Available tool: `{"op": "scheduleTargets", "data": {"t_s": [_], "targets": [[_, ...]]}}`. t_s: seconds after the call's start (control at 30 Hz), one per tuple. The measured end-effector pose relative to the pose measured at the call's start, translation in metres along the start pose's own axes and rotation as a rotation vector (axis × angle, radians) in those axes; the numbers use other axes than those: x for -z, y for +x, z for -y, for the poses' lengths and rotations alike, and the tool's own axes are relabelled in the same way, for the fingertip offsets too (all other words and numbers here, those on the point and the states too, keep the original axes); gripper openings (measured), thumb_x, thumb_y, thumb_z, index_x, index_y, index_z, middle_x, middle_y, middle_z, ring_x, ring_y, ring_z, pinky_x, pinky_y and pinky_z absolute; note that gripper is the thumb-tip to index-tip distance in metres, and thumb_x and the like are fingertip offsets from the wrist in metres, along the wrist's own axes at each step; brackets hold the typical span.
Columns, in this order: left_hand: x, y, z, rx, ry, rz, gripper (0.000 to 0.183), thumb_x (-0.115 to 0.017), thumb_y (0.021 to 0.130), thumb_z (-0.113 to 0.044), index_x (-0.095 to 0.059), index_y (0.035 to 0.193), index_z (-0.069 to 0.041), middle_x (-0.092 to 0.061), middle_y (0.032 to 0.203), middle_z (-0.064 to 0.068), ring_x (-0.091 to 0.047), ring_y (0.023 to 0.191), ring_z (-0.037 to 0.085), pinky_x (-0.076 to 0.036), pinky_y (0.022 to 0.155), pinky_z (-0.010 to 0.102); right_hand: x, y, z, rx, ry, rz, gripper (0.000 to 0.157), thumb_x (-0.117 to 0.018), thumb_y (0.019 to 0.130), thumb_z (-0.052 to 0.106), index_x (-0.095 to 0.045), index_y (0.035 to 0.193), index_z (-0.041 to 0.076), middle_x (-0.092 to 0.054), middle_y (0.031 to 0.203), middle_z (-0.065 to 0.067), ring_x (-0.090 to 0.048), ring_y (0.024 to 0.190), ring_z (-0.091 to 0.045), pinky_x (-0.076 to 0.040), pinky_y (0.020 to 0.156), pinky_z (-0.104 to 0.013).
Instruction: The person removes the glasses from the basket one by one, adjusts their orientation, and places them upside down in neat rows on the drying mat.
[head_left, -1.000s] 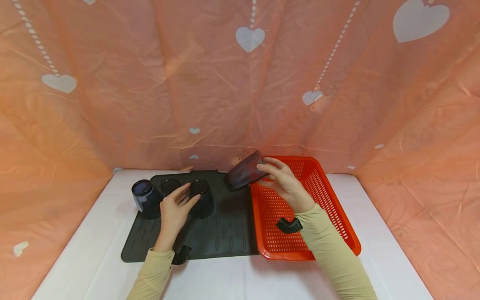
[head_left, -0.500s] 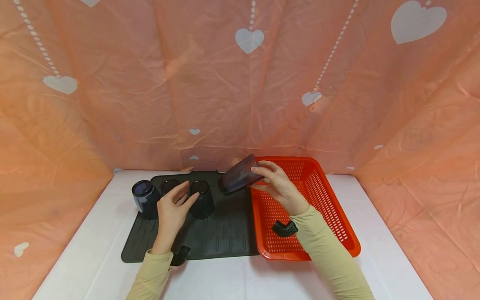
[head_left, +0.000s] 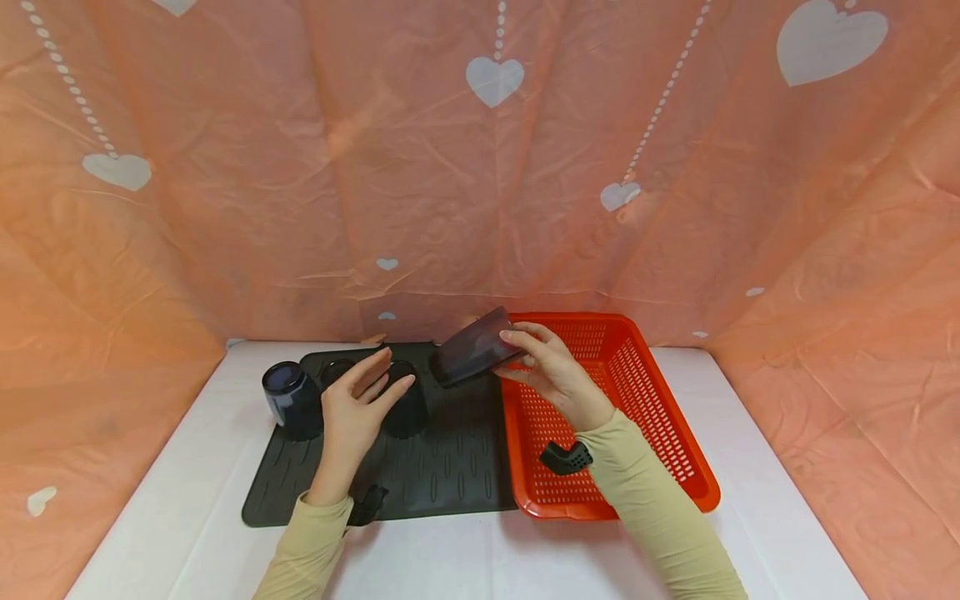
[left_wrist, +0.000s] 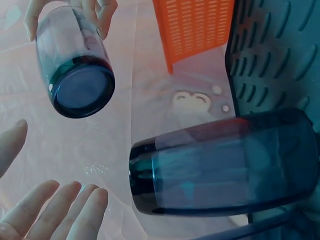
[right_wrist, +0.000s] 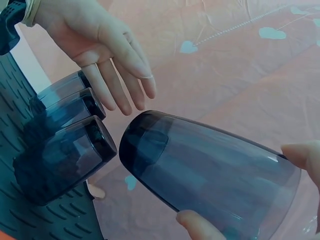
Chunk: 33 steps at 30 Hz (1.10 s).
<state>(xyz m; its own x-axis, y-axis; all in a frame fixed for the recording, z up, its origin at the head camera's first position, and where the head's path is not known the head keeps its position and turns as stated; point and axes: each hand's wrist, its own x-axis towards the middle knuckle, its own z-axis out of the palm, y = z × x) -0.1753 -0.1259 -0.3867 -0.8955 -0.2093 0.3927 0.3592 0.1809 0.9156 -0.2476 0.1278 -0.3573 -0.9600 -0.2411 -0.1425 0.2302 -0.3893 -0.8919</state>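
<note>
My right hand [head_left: 557, 373] grips a dark, see-through drinking glass [head_left: 472, 346] near its rim. This glass tilts above the mat, its thick base pointing down and to the left. My left hand [head_left: 352, 423] hovers over the dark drying mat [head_left: 442, 467] with fingers spread and nothing in them. Three similar glasses stand base up in a row at the mat's back left: a left glass [head_left: 294, 404], a middle glass [head_left: 340, 367] partly hidden behind the left hand, and a right glass [head_left: 406, 410]. In the left wrist view, the held glass [left_wrist: 75, 60] shows its round base.
A red perforated basket [head_left: 678, 442] stands right beside the mat, under the right forearm. Both lie on a white-covered table [head_left: 442, 558]. Behind and at the sides hangs an orange sheet [head_left: 420, 167] with white hearts.
The right hand has carried the glass left and slightly down, from the basket's edge farther over the mat. The left hand has moved up a little and its fingers have spread wider.
</note>
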Motion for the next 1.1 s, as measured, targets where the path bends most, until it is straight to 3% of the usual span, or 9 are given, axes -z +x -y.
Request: {"op": "scheduleTargets", "data": {"t_s": [0.1, 0.27, 0.53, 0.9, 1.1], "targets": [[-0.003, 0.001, -0.006, 0.01, -0.03, 0.015, 0.05, -0.078, 0.077, 0.0, -0.061, 0.124, 0.003, -0.062, 0.121, 0.019, -0.059, 0.112, 0.036, -0.048, 0.092, 0.043, -0.001, -0.001, 0.001, 0.002, 0.014, 0.007, 0.031, -0.063, 0.091, 0.01, -0.046, 0.116, 0.006, -0.062, 0.096, -0.008, -0.053, 0.059, -0.013, -0.047, 0.09, -0.053], [-0.007, 0.003, -0.01, 0.025, -0.067, 0.05, 0.052, -0.079, 0.077, -0.002, -0.061, 0.125, 0.001, -0.062, 0.122, 0.016, -0.059, 0.113, 0.031, -0.047, 0.092, 0.041, -0.002, -0.001, 0.003, 0.007, 0.033, 0.014, 0.025, -0.062, 0.092, 0.01, -0.049, 0.112, 0.007, -0.061, 0.097, -0.008, -0.052, 0.059, -0.014, -0.048, 0.09, -0.052], [-0.014, 0.006, -0.008, 0.033, -0.122, 0.102, 0.057, -0.079, 0.076, 0.001, -0.057, 0.129, 0.002, -0.06, 0.125, 0.016, -0.057, 0.115, 0.03, -0.046, 0.094, 0.045, -0.003, -0.002, 0.004, 0.0, 0.049, 0.034, 0.017, -0.063, 0.092, 0.013, -0.055, 0.106, 0.008, -0.055, 0.113, -0.012, -0.057, 0.093, -0.026, -0.048, 0.091, -0.05], [-0.023, 0.01, -0.005, 0.048, -0.178, 0.151, 0.058, -0.076, 0.078, 0.004, -0.054, 0.132, 0.002, -0.056, 0.129, 0.021, -0.055, 0.118, 0.033, -0.045, 0.095, 0.047, -0.002, -0.005, 0.005, 0.007, 0.022, 0.078, 0.025, -0.064, 0.092, 0.019, -0.056, 0.113, 0.006, -0.058, 0.111, -0.01, -0.058, 0.091, -0.026, -0.048, 0.092, -0.049], [-0.03, 0.011, -0.002, 0.099, -0.233, 0.168, 0.06, -0.076, 0.077, 0.006, -0.054, 0.133, 0.001, -0.054, 0.132, 0.02, -0.055, 0.118, 0.033, -0.046, 0.094, 0.045, -0.002, -0.005, 0.004, 0.011, 0.027, 0.09, 0.021, -0.063, 0.093, 0.019, -0.058, 0.11, 0.007, -0.059, 0.109, -0.009, -0.057, 0.093, -0.026, -0.048, 0.092, -0.049]]}}
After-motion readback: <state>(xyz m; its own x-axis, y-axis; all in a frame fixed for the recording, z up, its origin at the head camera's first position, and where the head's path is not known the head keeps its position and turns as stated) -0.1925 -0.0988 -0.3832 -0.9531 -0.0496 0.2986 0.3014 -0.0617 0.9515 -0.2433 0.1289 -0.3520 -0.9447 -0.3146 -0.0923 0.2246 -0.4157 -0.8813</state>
